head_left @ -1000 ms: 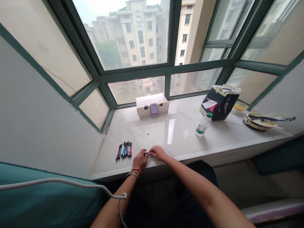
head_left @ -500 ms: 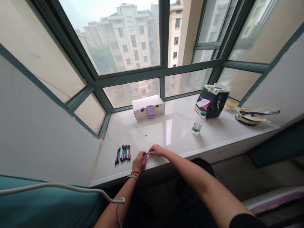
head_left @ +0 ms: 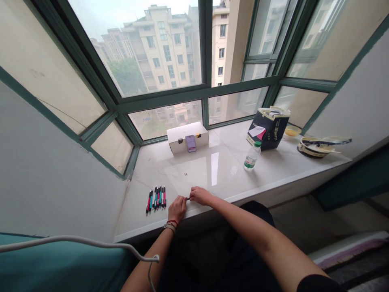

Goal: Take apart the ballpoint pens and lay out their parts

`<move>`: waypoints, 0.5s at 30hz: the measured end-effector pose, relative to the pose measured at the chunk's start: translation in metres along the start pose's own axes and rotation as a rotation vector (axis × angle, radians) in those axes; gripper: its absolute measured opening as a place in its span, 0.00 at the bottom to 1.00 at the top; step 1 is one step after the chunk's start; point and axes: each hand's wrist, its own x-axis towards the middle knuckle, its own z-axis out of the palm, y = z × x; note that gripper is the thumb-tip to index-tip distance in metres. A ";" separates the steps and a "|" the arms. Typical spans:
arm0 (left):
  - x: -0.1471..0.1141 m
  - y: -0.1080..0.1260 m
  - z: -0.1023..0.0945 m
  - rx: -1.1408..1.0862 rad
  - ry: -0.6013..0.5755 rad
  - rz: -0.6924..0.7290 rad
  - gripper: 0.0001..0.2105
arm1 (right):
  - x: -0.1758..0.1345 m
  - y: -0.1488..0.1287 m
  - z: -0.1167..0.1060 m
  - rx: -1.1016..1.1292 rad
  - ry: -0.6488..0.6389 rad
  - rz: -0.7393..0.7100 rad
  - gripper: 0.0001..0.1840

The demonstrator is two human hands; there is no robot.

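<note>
My left hand (head_left: 177,208) and my right hand (head_left: 201,196) meet near the front edge of the white windowsill (head_left: 200,168). Between their pinched fingertips runs a slim dark pen (head_left: 188,198); only a short middle stretch shows, and the fingers hide the rest. Left of my left hand, several click pens (head_left: 156,198) in red, teal, white and black lie side by side, tips pointing away from me. Beyond the hands rest two tiny dark pieces (head_left: 185,174), too small to make out.
A white box (head_left: 178,146) with a purple packet (head_left: 191,144) against its front stands by the window. Farther right are a green-capped bottle (head_left: 252,156), a dark paper bag (head_left: 269,129) and a takeaway bowl (head_left: 314,148). A white cable (head_left: 91,242) crosses the lower left.
The camera view has shifted slightly. Both hands stay on the pen at the same spot, with only a small shift of the fingers.
</note>
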 end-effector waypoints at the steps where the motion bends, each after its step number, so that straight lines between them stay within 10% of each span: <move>1: 0.000 0.000 0.000 -0.025 0.009 -0.005 0.14 | -0.001 0.001 -0.001 -0.003 0.002 0.012 0.08; 15: -0.002 0.003 -0.004 0.023 -0.006 0.096 0.15 | -0.007 0.009 -0.005 -0.002 -0.011 0.007 0.07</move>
